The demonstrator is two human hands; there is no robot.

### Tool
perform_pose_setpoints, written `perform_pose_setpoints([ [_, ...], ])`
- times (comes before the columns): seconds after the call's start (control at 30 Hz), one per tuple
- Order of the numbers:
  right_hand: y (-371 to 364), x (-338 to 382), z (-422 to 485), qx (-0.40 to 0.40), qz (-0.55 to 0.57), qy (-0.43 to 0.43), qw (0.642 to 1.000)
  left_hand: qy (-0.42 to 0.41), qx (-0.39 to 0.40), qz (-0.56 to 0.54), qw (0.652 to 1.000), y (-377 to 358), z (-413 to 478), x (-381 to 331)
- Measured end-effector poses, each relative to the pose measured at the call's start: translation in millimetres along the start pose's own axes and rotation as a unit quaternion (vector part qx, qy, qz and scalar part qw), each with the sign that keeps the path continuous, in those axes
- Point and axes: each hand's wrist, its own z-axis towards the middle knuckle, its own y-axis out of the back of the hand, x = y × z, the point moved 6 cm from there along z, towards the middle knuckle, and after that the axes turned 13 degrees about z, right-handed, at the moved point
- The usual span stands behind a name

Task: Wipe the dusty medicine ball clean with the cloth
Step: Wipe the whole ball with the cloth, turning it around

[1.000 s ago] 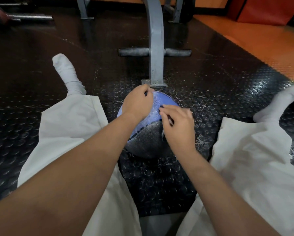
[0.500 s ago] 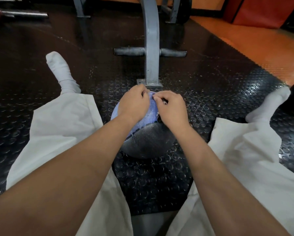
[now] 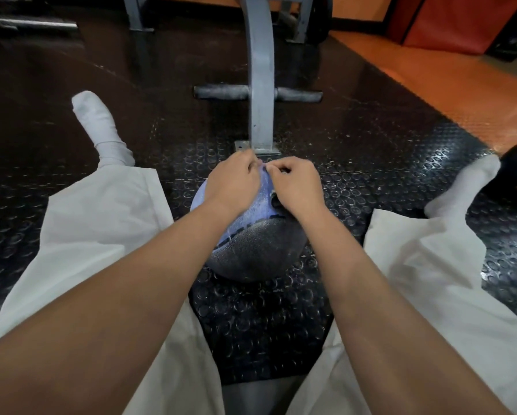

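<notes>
Cloth (image 3: 251,211) draped on ball (image 3: 260,253); right hand (image 3: 299,187) now beside left hand (image 3: 233,184), both pinching.

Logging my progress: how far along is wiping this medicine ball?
Done: the blue cloth is draped over the top of the medicine ball. In hand: left hand and right hand pinch its far edge. Left: the ball's near side shows grey dust, so wiping looks barely started.

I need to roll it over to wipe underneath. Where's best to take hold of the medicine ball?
By its bare grey lower flanks: left hand cupping from the left, right hand from the right. The medicine ball is round, no handle showing, and the cloth drapes its top.
</notes>
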Motion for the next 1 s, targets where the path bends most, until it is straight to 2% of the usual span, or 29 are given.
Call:
perform_pose_setpoints([
  [0.1, -4.1, -1.3, 8.4, 0.01, -0.008, -0.009, 1.0, 0.012, -0.002, 0.0, 1.0, -1.6, 3.9, 2.2],
  [0.3, 2.4, -9.3, -69.0, -0.082, 0.017, 0.133, 0.988, 0.007, 0.044, 0.015, 0.999, -2.9, 9.1, 1.9],
  [0.43, 3.1, -16.0, -91.6, -0.097, 0.024, 0.174, 0.98, -0.014, 0.058, 0.034, 0.998, -3.4, 5.1, -0.3],
  [0.5, 5.0, -10.8, -74.0, -0.09, 0.021, 0.146, 0.985, -0.011, 0.059, 0.028, 0.998, -4.0, 3.4, 0.2],
  [0.63, -0.4, -3.7, -20.5, -0.051, 0.01, 0.033, 0.998, -0.011, 0.044, 0.018, 0.999, -5.1, -2.7, 1.6],
  [0.73, -2.4, 0.8, -13.6, -0.03, -0.028, 0.004, 0.999, -0.011, 0.023, 0.012, 1.0, -4.9, -9.8, 4.2],
  [0.83, -1.9, 3.1, -46.7, -0.056, -0.025, 0.079, 0.995, 0.019, 0.021, 0.002, 1.0, -1.0, -6.9, 11.1],
  [0.9, -1.8, 0.1, -75.3, -0.082, -0.001, 0.14, 0.987, 0.038, 0.057, -0.004, 0.998, -0.4, -1.4, 16.9],
  [1.0, -2.8, -5.1, -92.8, -0.085, 0.002, 0.17, 0.982, 0.036, 0.108, 0.013, 0.993, -1.1, 2.0, 18.6],
])
